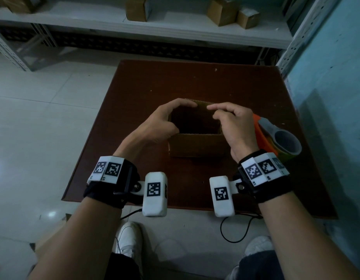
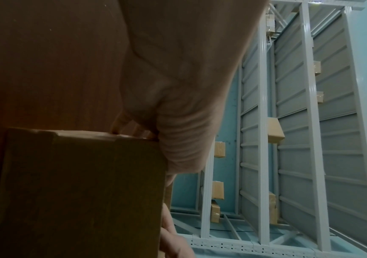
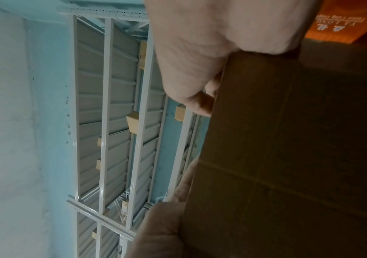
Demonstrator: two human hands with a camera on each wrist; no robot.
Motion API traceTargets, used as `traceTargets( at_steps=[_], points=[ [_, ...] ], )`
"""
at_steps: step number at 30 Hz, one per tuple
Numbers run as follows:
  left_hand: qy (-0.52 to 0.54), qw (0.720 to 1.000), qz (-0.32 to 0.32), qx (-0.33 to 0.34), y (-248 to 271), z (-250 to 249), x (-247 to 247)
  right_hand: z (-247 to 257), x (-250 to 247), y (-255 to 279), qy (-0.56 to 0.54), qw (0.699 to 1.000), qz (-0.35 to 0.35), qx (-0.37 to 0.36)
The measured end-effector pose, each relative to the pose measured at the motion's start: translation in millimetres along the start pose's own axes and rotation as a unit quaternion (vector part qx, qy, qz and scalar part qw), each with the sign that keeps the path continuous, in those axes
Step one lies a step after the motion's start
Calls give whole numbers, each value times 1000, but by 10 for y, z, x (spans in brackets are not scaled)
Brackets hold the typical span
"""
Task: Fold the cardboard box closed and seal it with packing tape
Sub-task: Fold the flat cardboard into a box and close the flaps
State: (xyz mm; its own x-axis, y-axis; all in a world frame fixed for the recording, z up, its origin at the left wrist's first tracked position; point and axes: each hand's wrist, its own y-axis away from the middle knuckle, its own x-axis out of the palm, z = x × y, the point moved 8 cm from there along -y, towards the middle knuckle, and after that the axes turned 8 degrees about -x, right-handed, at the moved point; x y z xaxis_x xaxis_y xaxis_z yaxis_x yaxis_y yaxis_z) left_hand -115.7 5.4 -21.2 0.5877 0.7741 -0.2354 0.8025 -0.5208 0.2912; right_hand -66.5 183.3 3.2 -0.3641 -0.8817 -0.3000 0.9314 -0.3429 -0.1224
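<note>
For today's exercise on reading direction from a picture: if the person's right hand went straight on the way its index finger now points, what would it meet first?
The right hand points its index finger leftward along the far top edge of the cardboard box. It would probably first meet the left hand, whose fingertips lie just across a small gap, though depth is unclear.

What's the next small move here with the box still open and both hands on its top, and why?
Probably fold the far flap down over the opening. The cardboard box still shows a dark open top, the left hand and right hand both have fingertips at its far edge, and the tape dispenser lies untouched to the right, so taping looks premature.
</note>
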Motion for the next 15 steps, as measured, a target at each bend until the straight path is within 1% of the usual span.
traceTargets(
  at_steps=[4, 10, 15],
  points=[
    [12, 1000, 8, -6, -6, 0, 11, -12, -15, -28, -19, 1000, 17, 13],
    [15, 1000, 24, 0, 2, -4, 46, -11, -68, -20, 15, 1000, -27, 4],
    [2, 1000, 26, 12, 19, -38, 60, 18, -42, -7, 9, 1000, -23, 1]
  ],
)
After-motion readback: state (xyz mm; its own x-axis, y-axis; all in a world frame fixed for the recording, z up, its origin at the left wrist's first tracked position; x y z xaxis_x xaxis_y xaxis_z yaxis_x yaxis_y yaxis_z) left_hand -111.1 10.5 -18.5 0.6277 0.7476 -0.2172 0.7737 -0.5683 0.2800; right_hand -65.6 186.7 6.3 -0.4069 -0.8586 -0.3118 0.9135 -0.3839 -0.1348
